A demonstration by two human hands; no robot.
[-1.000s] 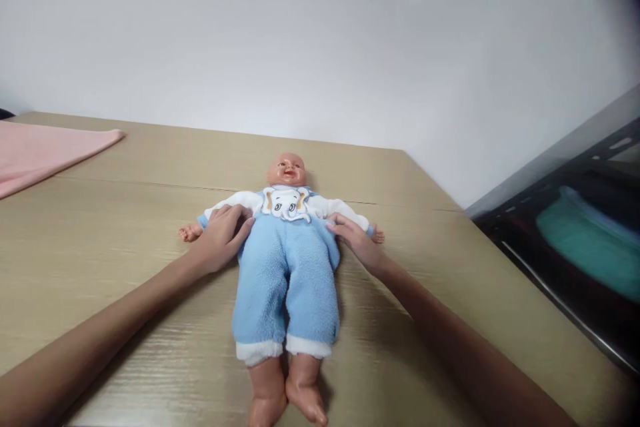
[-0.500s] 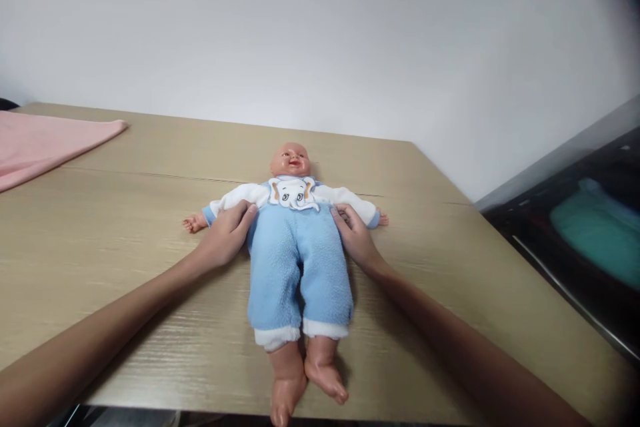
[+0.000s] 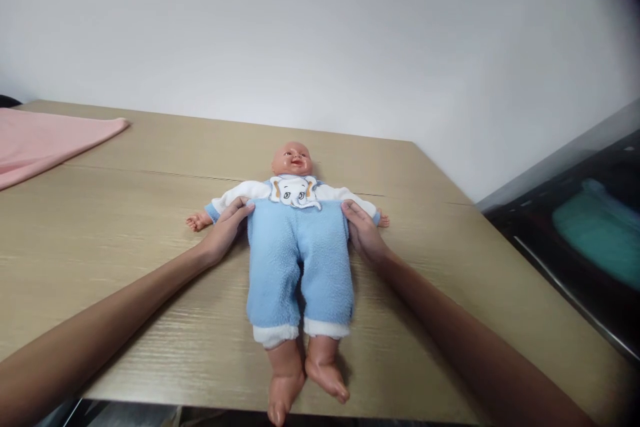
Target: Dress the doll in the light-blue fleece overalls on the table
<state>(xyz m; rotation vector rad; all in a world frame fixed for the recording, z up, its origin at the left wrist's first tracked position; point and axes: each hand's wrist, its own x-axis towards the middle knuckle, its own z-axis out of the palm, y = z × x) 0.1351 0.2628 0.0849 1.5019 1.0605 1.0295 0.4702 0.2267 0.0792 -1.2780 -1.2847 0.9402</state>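
A baby doll [image 3: 295,240] lies on its back in the middle of a wooden table [image 3: 125,240], head away from me. It wears a white top with an elephant picture and fluffy blue trousers [image 3: 299,273]; its bare feet reach the near table edge. My left hand [image 3: 225,230] grips the doll's side under its arm, at the top of the trousers. My right hand [image 3: 363,233] grips the opposite side the same way. Both hands have fingers curled against the doll's torso.
A pink cloth [image 3: 45,143] lies at the table's far left. A white wall [image 3: 320,47] rises behind the table. To the right, lower down, is a dark rack [image 3: 575,253] holding something teal [image 3: 600,240].
Both hands have shifted from resting on the doll's arms to clasping its sides at the waist. The doll sits slightly nearer the table's front edge in view.
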